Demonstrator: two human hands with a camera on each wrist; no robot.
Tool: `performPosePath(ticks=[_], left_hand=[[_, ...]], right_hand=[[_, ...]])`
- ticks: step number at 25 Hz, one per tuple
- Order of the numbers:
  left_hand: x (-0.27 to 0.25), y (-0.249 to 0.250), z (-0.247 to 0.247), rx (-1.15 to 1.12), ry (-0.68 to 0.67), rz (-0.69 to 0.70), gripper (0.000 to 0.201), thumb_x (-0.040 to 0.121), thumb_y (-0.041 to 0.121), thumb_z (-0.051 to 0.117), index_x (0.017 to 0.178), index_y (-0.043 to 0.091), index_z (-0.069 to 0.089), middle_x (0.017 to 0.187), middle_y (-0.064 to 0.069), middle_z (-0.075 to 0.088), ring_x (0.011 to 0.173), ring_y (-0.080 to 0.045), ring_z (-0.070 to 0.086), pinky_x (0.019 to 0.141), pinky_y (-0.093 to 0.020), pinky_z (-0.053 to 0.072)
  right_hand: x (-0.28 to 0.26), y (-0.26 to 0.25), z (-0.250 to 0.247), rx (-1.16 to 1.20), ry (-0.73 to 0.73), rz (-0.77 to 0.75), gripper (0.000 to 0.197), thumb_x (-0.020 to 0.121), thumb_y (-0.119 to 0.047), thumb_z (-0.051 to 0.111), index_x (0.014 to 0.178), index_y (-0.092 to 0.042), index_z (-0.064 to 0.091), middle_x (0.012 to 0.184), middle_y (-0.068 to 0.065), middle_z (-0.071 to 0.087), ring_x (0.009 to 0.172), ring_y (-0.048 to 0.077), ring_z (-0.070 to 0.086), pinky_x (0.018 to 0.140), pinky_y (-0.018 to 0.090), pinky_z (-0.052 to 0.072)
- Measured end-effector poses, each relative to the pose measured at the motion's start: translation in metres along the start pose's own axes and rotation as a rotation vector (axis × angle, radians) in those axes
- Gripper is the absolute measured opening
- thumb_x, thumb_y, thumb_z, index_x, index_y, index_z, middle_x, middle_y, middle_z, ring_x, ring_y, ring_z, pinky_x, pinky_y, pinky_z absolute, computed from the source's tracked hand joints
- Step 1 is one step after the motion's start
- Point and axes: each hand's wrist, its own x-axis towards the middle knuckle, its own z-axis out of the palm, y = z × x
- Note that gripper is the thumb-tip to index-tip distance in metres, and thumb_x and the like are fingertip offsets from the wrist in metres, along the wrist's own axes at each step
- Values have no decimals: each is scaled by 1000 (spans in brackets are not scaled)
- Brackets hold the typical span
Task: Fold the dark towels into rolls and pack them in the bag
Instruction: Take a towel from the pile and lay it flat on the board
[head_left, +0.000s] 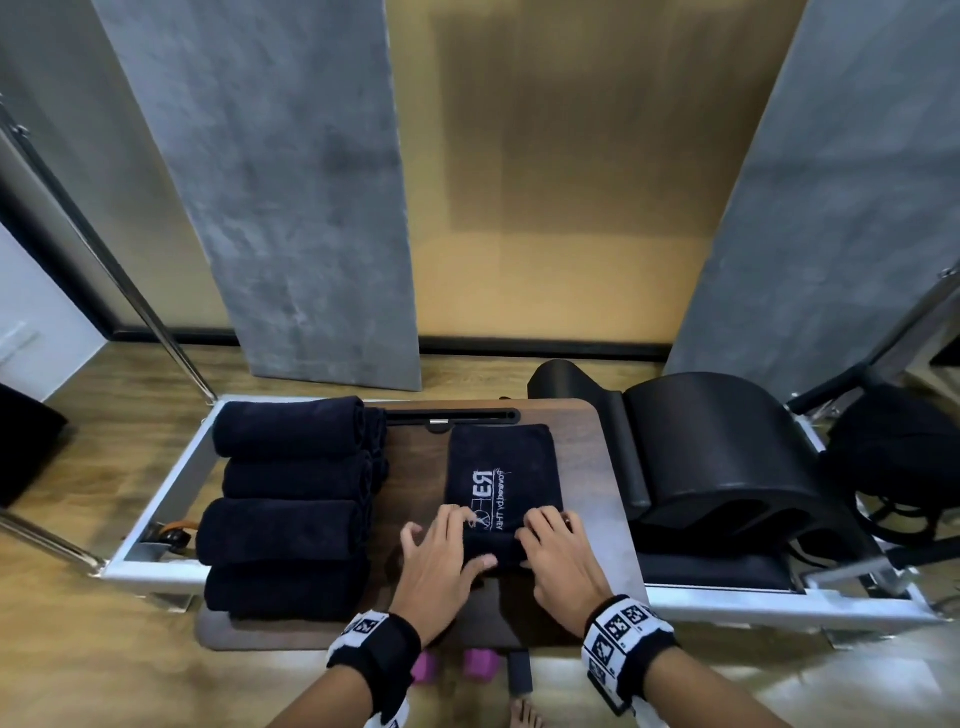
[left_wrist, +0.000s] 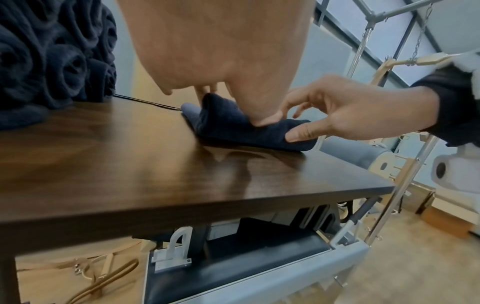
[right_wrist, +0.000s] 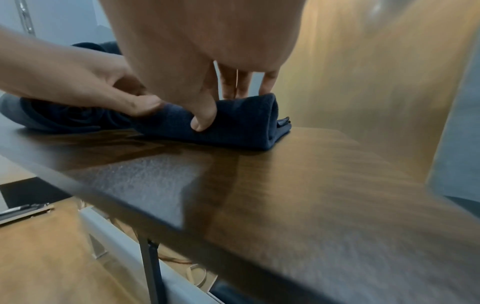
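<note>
Rolling had just begun on the logo towel (head_left: 503, 467): left hand (head_left: 441, 561) and right hand (head_left: 558, 558) both pinched its near edge, thumbs under, fingers over the first turn. Four finished rolls (head_left: 291, 506) sat stacked on the bench's left. Nothing looked packed; the likely bag (head_left: 893, 467) lay well right. Dark wood bench (head_left: 597, 457) stood over gym equipment, wood floor, grey wall panels behind.
</note>
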Motion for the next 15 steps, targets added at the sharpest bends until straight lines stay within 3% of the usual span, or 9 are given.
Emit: performPosePath(ticks=[2, 4, 6, 8, 11, 13, 15], left_hand=[[-4, -5, -3, 42, -9, 45, 54, 88, 65, 65, 129, 33, 50, 134, 16, 42, 126, -6, 44, 107, -46, 31], [-1, -5, -10, 63, -19, 20, 46, 85, 51, 75, 124, 35, 57, 132, 14, 47, 125, -12, 50, 105, -46, 35], [5, -1, -15, 68, -43, -32, 34, 93, 43, 69, 126, 38, 61, 129, 17, 49, 124, -11, 47, 103, -42, 31], [15, 2, -14, 70, -69, -74, 27, 103, 35, 57, 129, 40, 60, 127, 22, 50, 123, -9, 42, 100, -40, 27], [31, 5, -11, -9, -75, -121, 23, 108, 25, 45, 122, 39, 57, 117, 20, 54, 118, -12, 45, 97, -41, 26], [37, 8, -11, -75, -62, -140, 17, 109, 25, 43, 117, 38, 51, 108, 18, 56, 114, -14, 46, 97, -43, 27], [41, 10, -12, -106, -36, -149, 13, 109, 28, 43, 114, 40, 45, 102, 18, 52, 111, -15, 48, 96, -43, 28]], right_hand=[[6, 3, -5, -15, -53, -5, 26, 90, -22, 61, 115, -19, 65, 114, -1, 61, 109, 24, 56, 100, 39, 43], [13, 6, -7, 29, -77, -14, 32, 96, -20, 53, 128, -20, 56, 118, -1, 62, 111, 24, 54, 99, 37, 40], [16, 10, -10, 150, -76, 8, 40, 98, -15, 53, 137, -22, 45, 116, 0, 66, 107, 23, 56, 94, 36, 43], [17, 13, -11, 249, -57, 25, 40, 101, -22, 56, 137, -25, 38, 116, 0, 65, 104, 22, 58, 90, 34, 45], [13, 23, -8, 302, -106, 27, 56, 93, -46, 68, 138, -25, 42, 132, -3, 50, 116, 18, 52, 98, 34, 45], [13, 32, -5, 237, -86, 20, 57, 91, -38, 72, 140, -23, 48, 140, -1, 42, 125, 19, 46, 103, 34, 44], [18, 40, -5, 152, -59, 2, 47, 95, -33, 66, 140, -24, 54, 137, -2, 45, 127, 20, 45, 102, 35, 41]])
